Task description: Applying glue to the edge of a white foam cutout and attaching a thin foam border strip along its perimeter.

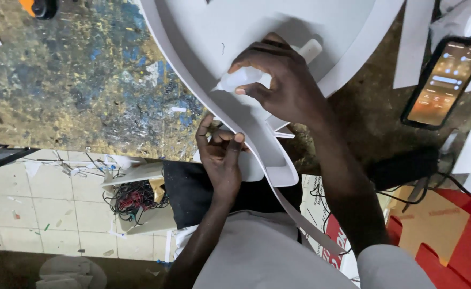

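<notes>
A large white curved foam-board piece [257, 21] with a raised strip along its edge lies on the paint-stained table [75, 80]. My right hand [283, 80] grips a small white glue bottle [243, 79], its nozzle pointing left onto the curved strip. My left hand [222, 152] pinches the white strip [270, 160] at the piece's near edge, thumb and fingers pressed against it. The strip's loose end hangs down over my lap.
A phone [443, 80] with a lit screen lies at the right on the table beside white strips [413, 43]. Tangled wires [131, 198] and scraps lie on the tiled floor at left. Red card pieces [460, 235] sit lower right. An orange object [32, 6] is at top left.
</notes>
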